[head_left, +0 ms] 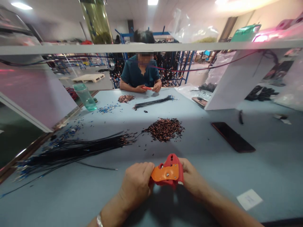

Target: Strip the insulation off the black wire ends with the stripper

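Note:
A red and orange wire stripper (167, 174) is held low over the near part of the table. My left hand (138, 178) is closed around its handle end. At the tool's jaw end, my right hand (193, 176) is curled close behind the red head; its fingertips are hidden, so what they pinch does not show. A thick bundle of black wires (92, 148) with blue and bare ends lies to the left, and one loose wire (97, 166) lies apart in front. Beyond the tool is a heap of small black and copper-coloured pieces (164, 129).
A dark phone (233, 137) and a paper square (249, 199) lie to the right. Across the table a person (140, 74) holds a red tool near another wire bundle (153, 101). A green bottle (85, 97) stands back left. A white shelf (151, 48) spans above.

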Demonstrator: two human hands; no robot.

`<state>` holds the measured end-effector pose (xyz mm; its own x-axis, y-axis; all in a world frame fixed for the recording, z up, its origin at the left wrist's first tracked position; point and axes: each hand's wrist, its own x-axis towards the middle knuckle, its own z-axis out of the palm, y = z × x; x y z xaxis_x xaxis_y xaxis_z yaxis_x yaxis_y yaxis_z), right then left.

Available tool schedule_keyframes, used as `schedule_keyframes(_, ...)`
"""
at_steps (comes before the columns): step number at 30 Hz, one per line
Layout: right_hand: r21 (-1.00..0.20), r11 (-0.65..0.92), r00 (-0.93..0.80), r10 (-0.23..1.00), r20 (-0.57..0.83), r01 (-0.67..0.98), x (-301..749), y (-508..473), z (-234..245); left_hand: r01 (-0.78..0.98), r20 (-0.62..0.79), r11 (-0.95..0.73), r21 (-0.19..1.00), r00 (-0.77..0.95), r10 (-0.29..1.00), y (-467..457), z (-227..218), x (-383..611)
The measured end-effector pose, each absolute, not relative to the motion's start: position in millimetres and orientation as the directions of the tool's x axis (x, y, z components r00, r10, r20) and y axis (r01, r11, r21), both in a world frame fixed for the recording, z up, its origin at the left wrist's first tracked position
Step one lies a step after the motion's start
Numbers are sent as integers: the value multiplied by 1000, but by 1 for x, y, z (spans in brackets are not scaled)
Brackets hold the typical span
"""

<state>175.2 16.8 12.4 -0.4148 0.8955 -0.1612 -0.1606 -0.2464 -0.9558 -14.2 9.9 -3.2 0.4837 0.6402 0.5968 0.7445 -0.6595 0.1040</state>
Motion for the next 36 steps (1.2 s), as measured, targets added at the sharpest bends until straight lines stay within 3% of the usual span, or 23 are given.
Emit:
schedule_keyframes(9, -976, -179, -446, 889, -106, -125, 180, 21, 9, 723, 551, -653, 224, 459, 697, 11, -6, -15)
schedule_keyframes(12, -992, -110, -427, 901, -73, -65, 187, 27, 12, 693, 521, -592, 411, 354, 777, 15, 5, -21)
schedule_keyframes(15, -991, 24, -301, 953, -16, 130, 199, 34, 16, 593, 366, -406, 696, 193, 910, 19, 19, -26)
schedule_keyframes(18, -919, 227, -237, 959, 153, 322, 210, 42, 16, 329, 179, -175, 928, 19, 984, 23, 28, -27)
schedule_keyframes(20, -844, 358, -288, 923, 255, 399, 215, 46, 15, 54, 26, -24, 998, -25, 999, 24, 30, -27)
schedule_keyframes(23, -759, 461, -406, 869, 283, 459, 219, 50, 12, -307, -171, 170, 936, 21, 985, 25, 31, -27)
schedule_keyframes(26, -734, 465, -441, 862, 250, 494, 218, 50, 10, -478, -299, 337, 811, 156, 942, 24, 29, -27)
schedule_keyframes(29, -742, 474, -416, 863, 286, 474, 210, 45, 10, -520, -338, 422, 743, 254, 906, 22, 25, -23)
schedule_keyframes(36, -765, 517, -424, 835, 351, 384, 193, 26, 8, -524, -246, 446, 725, 408, 879, 13, 14, -11)
